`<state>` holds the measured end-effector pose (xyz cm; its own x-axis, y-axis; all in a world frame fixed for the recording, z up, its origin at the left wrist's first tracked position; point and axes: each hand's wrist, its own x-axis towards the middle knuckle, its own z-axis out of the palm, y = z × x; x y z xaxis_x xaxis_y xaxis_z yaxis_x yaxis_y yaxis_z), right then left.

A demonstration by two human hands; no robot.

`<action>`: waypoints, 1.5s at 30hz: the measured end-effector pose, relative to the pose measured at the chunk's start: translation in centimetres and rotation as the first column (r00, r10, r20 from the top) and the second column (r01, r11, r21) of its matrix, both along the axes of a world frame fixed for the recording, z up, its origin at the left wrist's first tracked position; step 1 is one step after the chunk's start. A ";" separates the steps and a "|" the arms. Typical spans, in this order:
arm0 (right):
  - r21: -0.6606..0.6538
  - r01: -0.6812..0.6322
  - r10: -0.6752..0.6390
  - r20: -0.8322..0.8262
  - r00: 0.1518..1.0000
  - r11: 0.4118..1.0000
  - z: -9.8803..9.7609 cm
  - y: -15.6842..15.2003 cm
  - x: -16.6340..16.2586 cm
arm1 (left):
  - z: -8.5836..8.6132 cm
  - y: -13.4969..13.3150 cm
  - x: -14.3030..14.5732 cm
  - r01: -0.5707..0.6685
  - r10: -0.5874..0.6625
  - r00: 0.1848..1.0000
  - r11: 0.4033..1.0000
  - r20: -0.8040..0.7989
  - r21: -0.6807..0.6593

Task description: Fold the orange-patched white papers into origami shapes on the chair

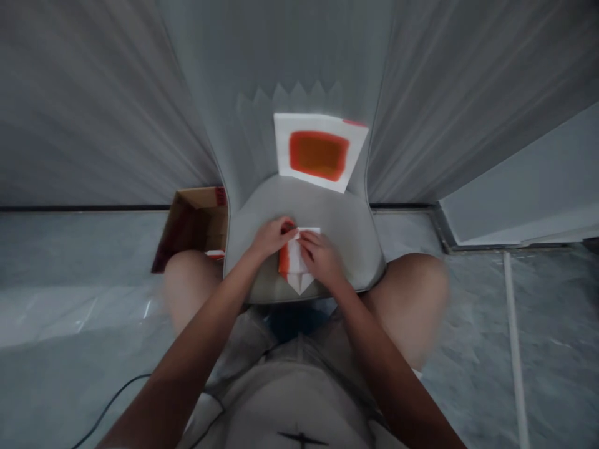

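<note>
A folded paper [294, 262], white with orange-red patches, lies on the grey chair seat [262, 206], its pointed end toward me. At the paper's far left edge, my left hand [275, 236] pinches it with the fingers closed. My right hand [321, 254] presses on its far right part, fingers bent together over the fold. The two hands nearly meet at the top of the paper. Exactly how the layers sit under the fingers is hidden.
Against the chair's backrest [201, 37] leans a white sheet [283, 143] with an orange-red square. An open cardboard box [187, 231] stands on the floor left of the chair. Grey curtains [93, 125] hang behind. A dark cable [112, 402] runs at lower left.
</note>
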<state>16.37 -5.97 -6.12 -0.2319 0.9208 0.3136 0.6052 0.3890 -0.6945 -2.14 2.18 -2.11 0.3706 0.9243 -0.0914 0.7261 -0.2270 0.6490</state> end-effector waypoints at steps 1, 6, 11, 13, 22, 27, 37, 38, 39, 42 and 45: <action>0.003 0.032 -0.031 -0.027 0.999 0.999 -0.2 0.1 0.0 | -0.1 -0.1 0.0 0.016 -0.016 1.000 1.000 0.002 -0.005; -0.048 0.227 -0.230 -0.089 0.969 0.973 -1.4 0.6 0.3 | -0.9 -1.3 0.4 -0.020 0.024 0.998 0.998 -0.057 0.066; -0.060 0.241 -0.245 -0.080 0.966 0.969 -1.5 0.8 0.1 | -1.3 -2.1 1.1 -0.086 0.097 0.991 0.989 -0.089 0.122; -0.071 0.254 -0.260 -0.097 0.961 0.965 -1.4 0.9 0.1 | -1.3 -2.0 1.3 -0.099 0.112 0.988 0.988 -0.105 0.121; -0.170 0.184 -0.216 -0.194 0.957 0.968 1.3 3.9 2.3 | -0.3 -1.3 1.2 -0.086 0.092 0.986 0.995 0.136 -0.055; -0.267 -0.131 0.102 -0.120 0.987 0.955 4.0 6.4 4.1 | -0.8 -1.3 0.8 -0.055 0.142 0.917 0.971 0.372 -0.235; -0.587 -0.337 0.358 -0.085 0.930 0.736 6.2 10.6 4.5 | 1.2 0.1 0.0 0.161 0.012 0.921 0.898 0.390 -0.409; -0.594 -0.340 0.357 -0.094 0.929 0.729 6.3 10.8 4.5 | 1.6 0.5 -0.2 0.205 -0.012 0.917 0.872 0.399 -0.444; -0.597 -0.346 0.356 -0.107 0.928 0.724 6.5 11.1 4.6 | 1.9 0.9 -0.4 0.248 -0.042 0.914 0.845 0.403 -0.474; -0.609 -0.377 0.354 -0.165 0.921 0.698 6.9 11.4 4.8 | 2.5 2.0 -0.9 0.298 -0.096 0.919 0.804 0.381 -0.515; -0.637 -0.376 0.341 -0.184 0.922 0.673 7.2 11.6 5.1 | 2.4 2.8 -0.9 0.293 -0.101 0.923 0.810 0.372 -0.508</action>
<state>21.48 5.60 1.11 -0.5896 0.7464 -0.3087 0.4766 0.0129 -0.8790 -3.00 5.00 0.33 0.6359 0.6583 -0.4028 0.4409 0.1184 0.8897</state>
